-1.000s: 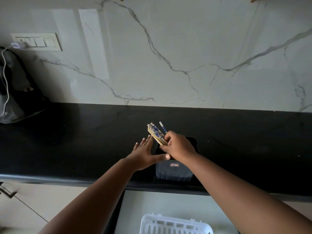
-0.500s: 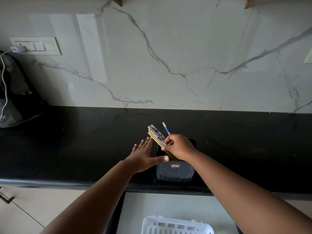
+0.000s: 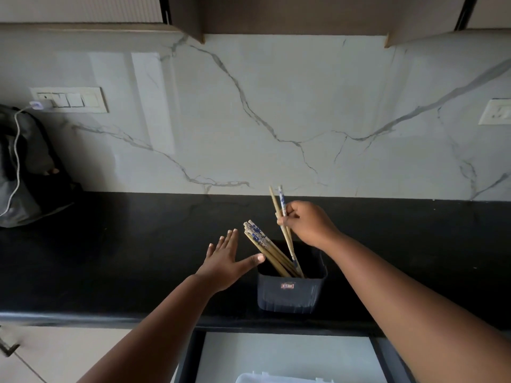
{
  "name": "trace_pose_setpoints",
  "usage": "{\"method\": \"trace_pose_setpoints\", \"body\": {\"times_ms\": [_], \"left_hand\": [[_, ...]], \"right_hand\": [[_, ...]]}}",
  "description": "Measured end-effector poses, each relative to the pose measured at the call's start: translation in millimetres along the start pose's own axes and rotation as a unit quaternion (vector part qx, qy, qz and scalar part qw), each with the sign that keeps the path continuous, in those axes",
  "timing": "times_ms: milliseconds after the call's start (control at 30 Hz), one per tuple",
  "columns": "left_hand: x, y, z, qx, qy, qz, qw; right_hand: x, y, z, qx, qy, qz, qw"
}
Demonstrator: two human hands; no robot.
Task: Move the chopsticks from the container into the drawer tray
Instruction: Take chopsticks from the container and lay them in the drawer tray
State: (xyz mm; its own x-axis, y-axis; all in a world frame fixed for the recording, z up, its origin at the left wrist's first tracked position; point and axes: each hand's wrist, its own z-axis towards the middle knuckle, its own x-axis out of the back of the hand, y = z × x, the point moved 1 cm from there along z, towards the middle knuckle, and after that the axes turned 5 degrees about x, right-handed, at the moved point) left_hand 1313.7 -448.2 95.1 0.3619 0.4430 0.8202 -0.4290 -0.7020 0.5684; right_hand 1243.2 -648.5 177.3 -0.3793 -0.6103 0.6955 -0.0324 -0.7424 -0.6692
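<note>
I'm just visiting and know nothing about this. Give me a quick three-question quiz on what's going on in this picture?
1. True or false: the right hand holds every chopstick.
2. Where do the tips of the lifted chopsticks sit? A) inside the dark container B) on the counter C) in the white tray
3. What is the left hand doing?

Key
1. False; a leaning bundle stays in the container.
2. A
3. It lies open and flat beside the container, thumb near the rim, holding nothing.

Veined marble backsplash [image 3: 276, 106], black countertop [image 3: 124, 244], overhead cabinets [image 3: 276, 15].
</note>
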Motion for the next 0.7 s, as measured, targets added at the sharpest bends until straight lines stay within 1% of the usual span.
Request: {"method": "trace_pose_setpoints", "body": {"times_ms": [100, 167, 200, 233, 267, 333, 400, 467, 567, 700], "left_hand": [[24.2, 18.4, -5.1, -0.022, 0.080, -0.048, 0.995], [42.3, 36.2, -7.1, -0.054, 0.154, -0.076, 0.984], [51.1, 46.6, -7.9, -0.075, 0.182, -0.097, 0.976], [59.0, 57.2, -8.5, -0.094, 0.193, -0.134, 0.968], [65.2, 68.8, -9.7, -0.107, 0.181, -0.185, 0.960], [72.8, 92.7, -11.4, -0.118, 0.123, -0.279, 0.945], [74.0, 111.4, -10.6, -0.115, 0.067, -0.328, 0.935], [70.3, 124.2, -10.5, -0.105, 0.027, -0.365, 0.925], [62.5, 131.1, -12.6, -0.081, 0.017, -0.414, 0.906], [54.6, 127.5, -10.6, -0.067, 0.023, -0.413, 0.908]], "right_hand": [[26.1, -18.3, 6.2, 0.014, 0.038, 0.080, 0.996], [41.8, -31.1, 6.2, 0.021, 0.059, 0.147, 0.987], [48.7, -37.6, 5.6, 0.021, 0.065, 0.177, 0.982], [54.7, -44.0, 4.6, 0.021, 0.071, 0.202, 0.976], [59.9, -49.8, 3.5, 0.020, 0.076, 0.225, 0.971], [66.1, -58.2, 1.9, 0.018, 0.079, 0.268, 0.960], [67.4, -62.9, 0.4, 0.016, 0.078, 0.293, 0.953], [65.3, -64.4, -1.1, 0.014, 0.077, 0.302, 0.950], [59.4, -62.7, -4.2, 0.004, 0.082, 0.301, 0.950], [52.2, -59.4, -9.8, -0.013, 0.074, 0.308, 0.949]]}}
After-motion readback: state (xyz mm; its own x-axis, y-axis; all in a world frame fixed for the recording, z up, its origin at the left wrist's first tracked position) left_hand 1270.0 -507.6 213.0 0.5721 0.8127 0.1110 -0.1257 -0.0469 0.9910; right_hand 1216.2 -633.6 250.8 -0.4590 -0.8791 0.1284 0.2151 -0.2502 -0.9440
